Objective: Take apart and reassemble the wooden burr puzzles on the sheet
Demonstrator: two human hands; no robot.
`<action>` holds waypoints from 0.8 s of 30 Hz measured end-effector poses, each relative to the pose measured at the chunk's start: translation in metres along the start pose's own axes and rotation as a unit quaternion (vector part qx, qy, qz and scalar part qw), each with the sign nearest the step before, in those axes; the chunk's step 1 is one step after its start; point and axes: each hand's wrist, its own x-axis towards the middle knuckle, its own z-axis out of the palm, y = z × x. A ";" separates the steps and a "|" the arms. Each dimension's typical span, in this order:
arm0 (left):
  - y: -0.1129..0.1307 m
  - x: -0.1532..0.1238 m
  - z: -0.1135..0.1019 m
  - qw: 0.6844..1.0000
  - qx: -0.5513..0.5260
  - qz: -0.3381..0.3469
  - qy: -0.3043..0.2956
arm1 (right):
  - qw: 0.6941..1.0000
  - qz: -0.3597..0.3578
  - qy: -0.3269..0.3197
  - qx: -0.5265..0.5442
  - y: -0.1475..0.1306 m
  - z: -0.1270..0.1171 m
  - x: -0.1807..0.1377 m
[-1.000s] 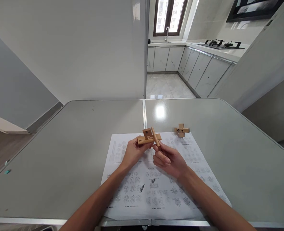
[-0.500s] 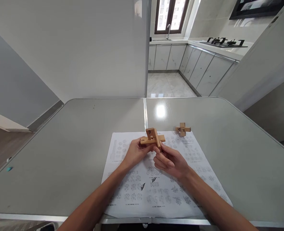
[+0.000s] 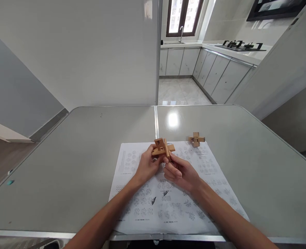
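Above a printed paper sheet, both my hands hold a wooden cross-shaped puzzle assembly of interlocked numbered bars. My left hand grips its left end with thumb and fingers closed round it. My right hand is closed in a pinch on a wooden bar that sits crosswise in the assembly. A second, smaller wooden cross of bars lies on the table by the sheet's far right corner, apart from both hands.
The grey table has a metal seam down its middle and a metal front edge. A white wall stands behind it on the left. Beyond on the right a kitchen opens, with cabinets, a sink and a hob.
The assembly has shifted slightly left and lower, and the crosswise bar in my right hand now sits deeper in it. My left thumb has come up over the left end.
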 end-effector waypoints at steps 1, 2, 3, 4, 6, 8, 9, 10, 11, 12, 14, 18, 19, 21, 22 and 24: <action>-0.001 0.000 0.000 1.000 0.013 0.007 -0.004 | 1.000 0.003 -0.001 0.000 0.001 -0.001 0.000; -0.002 0.000 0.000 1.000 0.022 0.013 -0.007 | 1.000 0.005 -0.001 0.001 0.001 -0.001 0.001; -0.003 0.000 0.000 0.999 0.028 0.017 -0.007 | 1.000 0.006 -0.001 0.001 0.002 -0.002 0.001; -0.003 0.000 -0.001 0.999 0.032 0.019 -0.006 | 1.000 0.007 -0.001 0.001 0.002 -0.003 0.001; -0.004 0.000 -0.001 0.999 0.034 0.016 -0.005 | 1.000 0.007 0.000 0.000 0.003 -0.004 0.002; -0.005 0.000 0.000 0.999 0.030 0.010 -0.010 | 1.000 0.007 -0.003 -0.001 0.002 -0.004 0.001; -0.005 0.000 0.000 1.000 0.027 0.007 -0.011 | 1.000 0.007 -0.005 -0.001 0.002 -0.004 0.001; -0.005 -0.001 0.000 1.000 0.024 0.006 -0.011 | 1.000 0.007 -0.008 0.001 0.002 -0.004 0.001; -0.005 -0.001 0.000 1.000 0.022 0.006 -0.009 | 1.000 0.007 -0.011 0.004 0.001 -0.004 0.001; -0.005 -0.001 0.001 1.000 0.020 0.006 -0.007 | 1.000 0.006 -0.016 0.006 0.001 -0.005 0.001; -0.004 -0.001 0.001 1.000 0.020 0.005 -0.005 | 1.000 0.008 -0.028 0.009 0.002 -0.005 0.001; -0.004 -0.002 0.001 1.000 0.007 0.006 -0.030 | 0.999 0.019 -0.046 0.004 0.004 -0.005 0.002; -0.005 -0.002 0.001 0.999 0.003 0.008 -0.036 | 0.999 0.023 -0.049 0.005 0.004 -0.005 0.002; -0.006 -0.002 0.001 0.999 0.001 0.017 -0.042 | 0.998 0.030 -0.050 0.010 0.004 -0.004 0.002; -0.006 -0.002 0.001 0.999 0.003 0.023 -0.045 | 0.998 0.030 -0.049 0.013 0.004 -0.004 0.001; -0.006 -0.003 0.001 0.998 0.007 0.033 -0.060 | 0.998 0.029 -0.053 0.014 0.003 -0.003 0.001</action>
